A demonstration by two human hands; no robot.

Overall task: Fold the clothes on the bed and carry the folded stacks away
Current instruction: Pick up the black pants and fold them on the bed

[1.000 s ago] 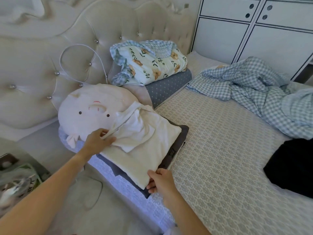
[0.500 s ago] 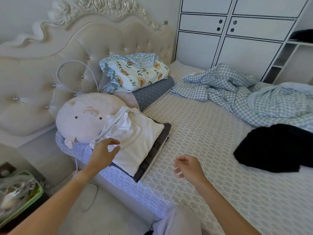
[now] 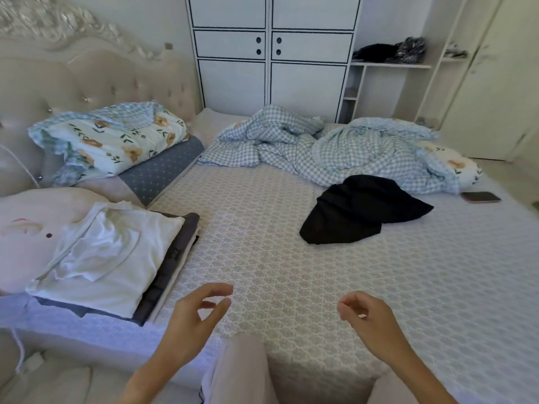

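A folded white shirt (image 3: 116, 258) tops a stack of dark folded clothes (image 3: 172, 258) at the bed's left edge, partly resting on a pink pig pillow (image 3: 26, 228). A crumpled black garment (image 3: 358, 208) lies unfolded on the patterned sheet (image 3: 262, 228) towards the right. My left hand (image 3: 198, 313) hovers over the bed's near edge, right of the stack, fingers apart and holding nothing. My right hand (image 3: 367, 319) hovers level with it, fingers loosely curled and empty. Both hands are well short of the black garment.
A rumpled blue checked quilt (image 3: 320, 144) fills the far side of the bed. A floral pillow (image 3: 116, 138) sits on a grey one by the padded headboard. A phone (image 3: 481, 196) lies at the right edge. A white wardrobe (image 3: 271, 53) and shelves stand behind.
Both hands let go of the white shirt and stack and drew back over the bed's near edge. My view swung right, bringing the black garment and the quilt towards the middle.
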